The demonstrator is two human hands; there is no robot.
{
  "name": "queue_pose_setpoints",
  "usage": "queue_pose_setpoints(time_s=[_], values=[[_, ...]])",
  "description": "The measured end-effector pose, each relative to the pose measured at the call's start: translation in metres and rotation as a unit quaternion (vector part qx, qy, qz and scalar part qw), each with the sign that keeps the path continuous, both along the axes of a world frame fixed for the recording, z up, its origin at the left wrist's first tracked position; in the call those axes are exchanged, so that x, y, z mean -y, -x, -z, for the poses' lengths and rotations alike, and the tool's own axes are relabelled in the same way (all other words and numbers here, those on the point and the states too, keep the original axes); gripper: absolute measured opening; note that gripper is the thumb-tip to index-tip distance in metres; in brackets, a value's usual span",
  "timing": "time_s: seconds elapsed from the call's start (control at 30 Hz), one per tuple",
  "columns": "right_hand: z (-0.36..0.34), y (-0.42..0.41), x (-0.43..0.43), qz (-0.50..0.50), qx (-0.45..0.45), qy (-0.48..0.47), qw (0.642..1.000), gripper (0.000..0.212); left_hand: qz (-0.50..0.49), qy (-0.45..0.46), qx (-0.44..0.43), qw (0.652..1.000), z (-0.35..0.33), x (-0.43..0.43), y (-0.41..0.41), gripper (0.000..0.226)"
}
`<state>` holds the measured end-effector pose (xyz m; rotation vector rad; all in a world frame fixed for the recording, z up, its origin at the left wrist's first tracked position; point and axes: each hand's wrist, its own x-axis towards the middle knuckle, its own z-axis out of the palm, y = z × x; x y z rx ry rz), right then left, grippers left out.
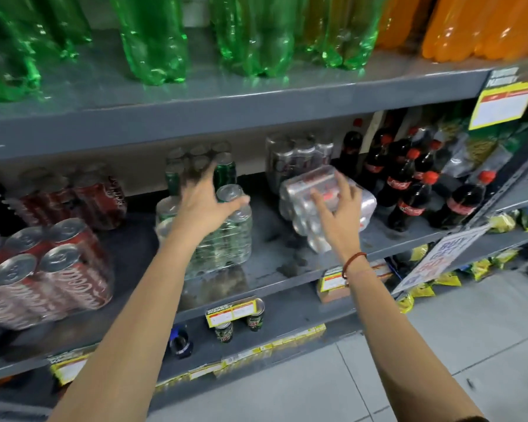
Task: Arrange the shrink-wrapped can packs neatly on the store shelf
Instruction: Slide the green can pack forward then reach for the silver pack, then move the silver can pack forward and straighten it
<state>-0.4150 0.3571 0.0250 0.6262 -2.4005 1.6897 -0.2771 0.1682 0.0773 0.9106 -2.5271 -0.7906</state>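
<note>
A silver shrink-wrapped can pack [305, 190] lies tilted on its side on the grey middle shelf [272, 269]. My right hand [336, 205] rests on top of it with fingers spread. My left hand [205, 202] hovers open over a green can pack [226, 236] standing at the shelf front. A second green pack [223, 169] stands behind it. Another silver pack [290, 159] stands upright at the back. Red cola can packs [43, 278] fill the left side, with more [98, 196] behind.
Dark cola bottles [409, 190] crowd the shelf's right end. Green and orange bottles [156, 41] stand on the shelf above. Loose cans [255, 315] and price tags sit on the lower shelf. A sale sign [439, 257] hangs at the right. Tiled floor lies below.
</note>
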Motion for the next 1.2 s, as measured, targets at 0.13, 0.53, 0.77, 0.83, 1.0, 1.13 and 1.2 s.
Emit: queue_pose_setpoints(time_s=[0.13,0.53,0.77,0.83,1.0,1.13,1.2], values=[[0.01,0.046,-0.041,0.108,0.11,-0.058,0.986,0.082,0.136,-0.001,-0.019,0.99,0.004,-0.041,0.078,0.089],[0.04,0.092,-0.031,0.058,0.381,0.048,0.921,0.135,0.219,-0.068,0.187,0.955,0.058,-0.04,0.21,0.108],[0.039,0.095,-0.041,0.016,0.335,0.098,0.937,0.102,0.148,0.058,0.144,0.977,0.071,-0.052,0.189,0.1],[0.038,0.096,-0.046,-0.012,0.314,0.095,0.945,0.087,0.115,0.067,0.11,0.985,0.075,-0.06,0.177,0.089],[0.026,0.089,-0.058,-0.103,0.17,0.06,0.978,0.076,0.026,0.039,-0.066,0.997,0.098,-0.09,0.133,0.085],[0.029,0.075,-0.064,-0.14,0.037,0.015,0.989,0.079,0.013,0.048,-0.151,0.987,0.119,-0.112,0.11,0.086],[0.037,0.071,-0.065,-0.145,-0.03,-0.003,0.989,0.083,0.024,0.049,-0.154,0.987,0.13,-0.116,0.103,0.085]])
